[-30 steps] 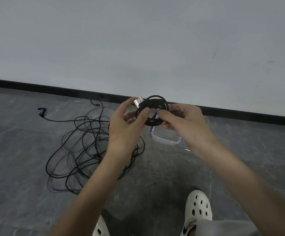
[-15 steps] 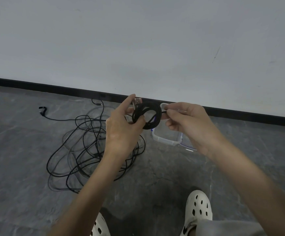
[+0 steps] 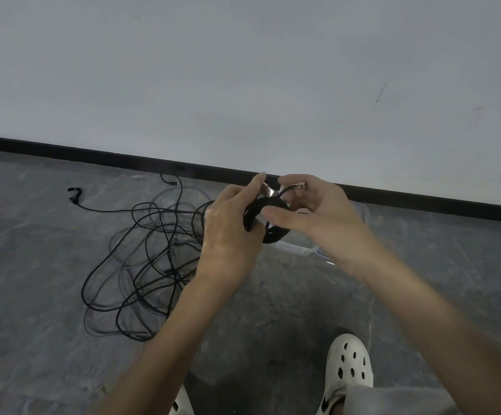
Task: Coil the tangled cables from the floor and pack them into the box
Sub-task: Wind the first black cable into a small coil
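We hold a small black coil (image 3: 274, 236) mid-frame, above the box (image 3: 298, 249).
Our left hand (image 3: 228, 235) grips the coil's left side, fingers curled round it, a metal plug (image 3: 268, 191) sticking up by the fingertips. Our right hand (image 3: 318, 217) pinches the cable's other plug end (image 3: 298, 186) at the top, thumb lying across the coil. The clear box sits on the grey floor (image 3: 49, 295) behind the hands, centre right. The tangle (image 3: 159, 223) lies loose on the floor at centre left. A white shoe (image 3: 349, 363) shows lower right.
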A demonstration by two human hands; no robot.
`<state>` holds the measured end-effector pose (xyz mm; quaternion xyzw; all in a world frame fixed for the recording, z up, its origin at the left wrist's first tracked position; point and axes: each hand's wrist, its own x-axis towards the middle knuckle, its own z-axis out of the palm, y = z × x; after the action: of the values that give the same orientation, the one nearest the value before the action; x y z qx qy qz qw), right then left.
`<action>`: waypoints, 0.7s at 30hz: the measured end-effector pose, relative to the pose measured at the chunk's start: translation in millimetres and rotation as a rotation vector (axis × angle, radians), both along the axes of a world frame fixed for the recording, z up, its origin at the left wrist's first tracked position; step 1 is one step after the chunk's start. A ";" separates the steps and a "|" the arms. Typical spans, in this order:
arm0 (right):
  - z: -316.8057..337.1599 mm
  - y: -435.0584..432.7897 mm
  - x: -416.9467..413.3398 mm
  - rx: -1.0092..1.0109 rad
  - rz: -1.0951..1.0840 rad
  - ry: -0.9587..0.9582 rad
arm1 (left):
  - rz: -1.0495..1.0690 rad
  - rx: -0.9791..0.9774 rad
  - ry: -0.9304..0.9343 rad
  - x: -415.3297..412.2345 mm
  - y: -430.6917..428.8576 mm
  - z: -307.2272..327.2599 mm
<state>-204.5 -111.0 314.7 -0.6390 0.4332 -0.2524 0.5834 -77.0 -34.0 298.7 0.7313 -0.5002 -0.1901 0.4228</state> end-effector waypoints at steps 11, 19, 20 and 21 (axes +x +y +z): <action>-4.1 4.4 3.9 -0.065 -0.099 0.036 | 0.115 0.046 0.529 -1.3 -6.1 -1.1; 3.5 4.2 4.4 0.191 -0.075 -0.148 | -0.026 0.007 0.934 -1.2 -6.0 2.3; 5.2 3.1 3.9 0.234 -0.043 -0.187 | -0.029 -0.005 0.889 -0.4 -5.4 2.9; 6.7 1.6 2.7 0.285 0.000 -0.227 | -0.027 -0.018 0.847 0.9 -5.0 3.0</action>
<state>-201.8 -109.4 321.4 -0.5174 0.3959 -0.2587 0.7132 -76.2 -39.0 301.7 0.5782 -0.2934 -0.4751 0.5949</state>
